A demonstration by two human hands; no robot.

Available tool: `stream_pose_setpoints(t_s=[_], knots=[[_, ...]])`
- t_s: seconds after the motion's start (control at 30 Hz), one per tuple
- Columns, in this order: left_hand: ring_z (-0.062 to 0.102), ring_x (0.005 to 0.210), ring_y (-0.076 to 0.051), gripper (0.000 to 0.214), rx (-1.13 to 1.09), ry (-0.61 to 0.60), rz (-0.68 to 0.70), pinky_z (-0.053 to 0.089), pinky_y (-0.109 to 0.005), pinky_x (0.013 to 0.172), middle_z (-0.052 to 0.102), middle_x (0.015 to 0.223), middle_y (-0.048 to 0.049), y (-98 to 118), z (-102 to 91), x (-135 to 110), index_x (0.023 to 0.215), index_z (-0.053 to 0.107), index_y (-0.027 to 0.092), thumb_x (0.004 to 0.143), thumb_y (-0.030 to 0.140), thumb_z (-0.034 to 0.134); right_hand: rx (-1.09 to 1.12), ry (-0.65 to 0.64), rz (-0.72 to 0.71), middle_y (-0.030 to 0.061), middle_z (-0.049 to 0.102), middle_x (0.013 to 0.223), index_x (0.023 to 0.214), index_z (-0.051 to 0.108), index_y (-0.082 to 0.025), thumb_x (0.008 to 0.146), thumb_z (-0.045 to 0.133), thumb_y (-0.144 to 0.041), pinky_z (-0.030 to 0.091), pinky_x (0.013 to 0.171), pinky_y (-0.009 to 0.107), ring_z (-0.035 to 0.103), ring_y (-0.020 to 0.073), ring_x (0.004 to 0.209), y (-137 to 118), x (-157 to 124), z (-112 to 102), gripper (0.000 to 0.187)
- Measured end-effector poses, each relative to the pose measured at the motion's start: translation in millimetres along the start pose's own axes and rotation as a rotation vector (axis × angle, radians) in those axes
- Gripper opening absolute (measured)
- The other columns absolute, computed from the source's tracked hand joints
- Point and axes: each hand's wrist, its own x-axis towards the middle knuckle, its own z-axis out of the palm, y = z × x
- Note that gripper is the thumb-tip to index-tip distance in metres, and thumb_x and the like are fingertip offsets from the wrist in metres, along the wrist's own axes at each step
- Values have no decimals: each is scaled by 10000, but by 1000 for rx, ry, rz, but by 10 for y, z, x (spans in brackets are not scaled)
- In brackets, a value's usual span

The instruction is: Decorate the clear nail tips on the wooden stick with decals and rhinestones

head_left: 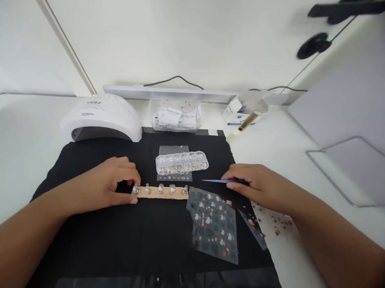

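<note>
My left hand point(117, 182) pinches the left end of a tan strip point(154, 192), thumb below and fingers above. Several decorated false nails point(161, 189) stand in a row along this strip; the leftmost is partly hidden by my fingertips. Held in my closed right hand point(246, 182) are thin purple tweezers point(217, 181), their tip pointing left above the black mat. A clear sticker sheet point(212, 224) with small white and red cartoon figures lies just below the tweezers, its upper left corner by the strip's right end. Behind the strip sits a compartment case point(182, 162) of tiny gems.
A white nail lamp point(101, 118) stands at the back left of the black mat point(120, 251). Behind the mat are a clear box point(174, 115) of packets, an opened small carton point(239, 111) and a gold-and-cream pen point(246, 124). Loose stickers point(277, 225) lie by my right forearm.
</note>
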Motion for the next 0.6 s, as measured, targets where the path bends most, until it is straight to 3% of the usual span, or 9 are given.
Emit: stream_pose_setpoints(t_s=[0.27,0.6], knots=[[526,893,-205,145,-25,9,-31,405,-325,812,633,894,-10,87,-35,-4,888,653,239,854,379,676,-35,3,-26,50,708,989,966,656,-239,980,437,-382,501,777,367,665,222,888,-56,-26,-24,262],[518,897,-206,172,-19,10,-36,394,-312,795,633,888,-6,116,-60,4,880,667,231,844,398,677,-4,12,78,3,692,854,899,611,-247,927,491,-367,436,660,308,623,184,748,-14,-16,22,172]])
